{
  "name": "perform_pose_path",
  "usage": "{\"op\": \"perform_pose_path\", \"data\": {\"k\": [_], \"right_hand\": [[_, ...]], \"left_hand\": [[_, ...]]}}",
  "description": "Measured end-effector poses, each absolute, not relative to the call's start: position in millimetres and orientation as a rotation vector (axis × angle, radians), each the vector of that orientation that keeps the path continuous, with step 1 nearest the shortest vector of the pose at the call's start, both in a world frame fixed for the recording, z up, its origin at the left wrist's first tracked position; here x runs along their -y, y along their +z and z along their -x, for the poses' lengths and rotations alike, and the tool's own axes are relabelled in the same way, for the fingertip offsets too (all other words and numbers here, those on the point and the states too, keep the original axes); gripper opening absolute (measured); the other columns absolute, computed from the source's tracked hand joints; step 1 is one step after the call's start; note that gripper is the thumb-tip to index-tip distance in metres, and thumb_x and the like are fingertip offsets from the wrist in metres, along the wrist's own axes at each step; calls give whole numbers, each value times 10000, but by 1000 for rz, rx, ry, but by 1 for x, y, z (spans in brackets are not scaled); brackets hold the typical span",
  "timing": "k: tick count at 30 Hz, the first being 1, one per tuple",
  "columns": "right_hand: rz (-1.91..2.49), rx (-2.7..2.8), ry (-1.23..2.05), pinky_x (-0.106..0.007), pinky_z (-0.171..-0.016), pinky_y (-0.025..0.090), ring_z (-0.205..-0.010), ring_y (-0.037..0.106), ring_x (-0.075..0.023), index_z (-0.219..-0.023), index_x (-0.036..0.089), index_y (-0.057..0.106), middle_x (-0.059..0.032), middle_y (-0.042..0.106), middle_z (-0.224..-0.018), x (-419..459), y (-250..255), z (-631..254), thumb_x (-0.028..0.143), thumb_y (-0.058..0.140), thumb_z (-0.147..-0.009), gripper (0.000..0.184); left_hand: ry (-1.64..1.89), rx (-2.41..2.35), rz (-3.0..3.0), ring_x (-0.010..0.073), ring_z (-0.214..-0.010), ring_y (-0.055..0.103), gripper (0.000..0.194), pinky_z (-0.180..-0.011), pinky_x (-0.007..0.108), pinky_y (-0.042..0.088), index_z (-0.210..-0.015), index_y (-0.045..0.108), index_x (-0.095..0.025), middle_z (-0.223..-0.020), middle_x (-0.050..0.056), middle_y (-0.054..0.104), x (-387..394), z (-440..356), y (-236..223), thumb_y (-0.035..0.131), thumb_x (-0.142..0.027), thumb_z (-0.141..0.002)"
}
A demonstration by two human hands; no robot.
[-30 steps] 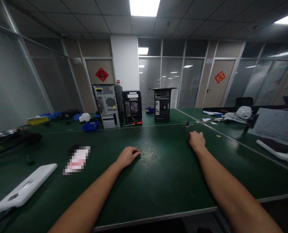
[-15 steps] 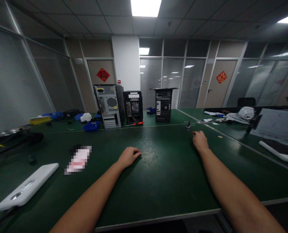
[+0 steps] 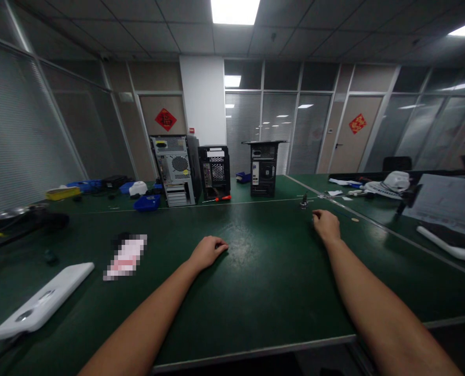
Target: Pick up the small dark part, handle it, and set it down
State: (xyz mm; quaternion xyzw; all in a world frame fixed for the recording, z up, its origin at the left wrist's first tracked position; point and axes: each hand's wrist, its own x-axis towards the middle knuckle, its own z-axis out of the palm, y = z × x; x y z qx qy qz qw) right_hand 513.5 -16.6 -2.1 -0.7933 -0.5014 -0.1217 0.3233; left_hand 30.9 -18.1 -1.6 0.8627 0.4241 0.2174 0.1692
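My left hand [image 3: 209, 251] rests on the green tabletop [image 3: 256, 292], left of a pale worn patch. Its fingers are loosely bent, a small gap shows beside the thumb, and no object is visible in it. My right hand [image 3: 326, 225] lies farther forward on the right, fingers slightly curved and apart from the thumb, with nothing visible between them. Just beyond its fingertips stands a small dark upright piece with a shiny metal base [image 3: 303, 202], not touched by the hand. A red-handled screwdriver [image 3: 222, 198] lies farther back in the middle.
Computer towers stand at the back: a tall grey one [image 3: 175, 172], a black one [image 3: 216, 169] and another black one with a raised panel [image 3: 263, 169]. A blue bin [image 3: 147, 202] sits left of them. A white device [image 3: 44, 300] lies front left; a white cap [image 3: 397, 181] lies right.
My right hand has shifted slightly right, a little away from the small metal-based piece. My left hand keeps its place. The view has tilted very slightly.
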Motion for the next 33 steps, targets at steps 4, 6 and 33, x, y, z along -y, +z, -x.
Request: {"op": "perform_pose_path", "data": {"k": [4, 6, 33], "right_hand": [[2099, 1366, -334, -375, -923, 509, -1034, 683, -275, -1163, 205, 757, -111, 741, -1149, 20, 2, -512, 314, 525, -920, 353], [2110, 1413, -319, -372, -923, 510, -1036, 683, -273, -1155, 203, 760, -110, 742, -1144, 21, 4, -511, 307, 533, -915, 347], [2146, 1373, -284, -354, -898, 492, -1022, 674, -263, -1142, 198, 754, -108, 739, -1132, 16, -1, -517, 319, 531, -934, 328]], "left_hand": [[621, -1197, -2462, 222, -967, 700, 338, -850, 261, 478, -1018, 796, -222, -1049, 56, 779, 17, -31, -3, 542, -433, -944], [625, -1195, -2466, 223, -979, 698, 337, -859, 258, 476, -1013, 797, -227, -1056, 54, 779, 17, -31, -3, 542, -437, -945], [611, -1208, -2464, 220, -974, 698, 331, -861, 260, 472, -1019, 793, -215, -1065, 56, 778, 16, -31, -5, 548, -426, -949]]}}
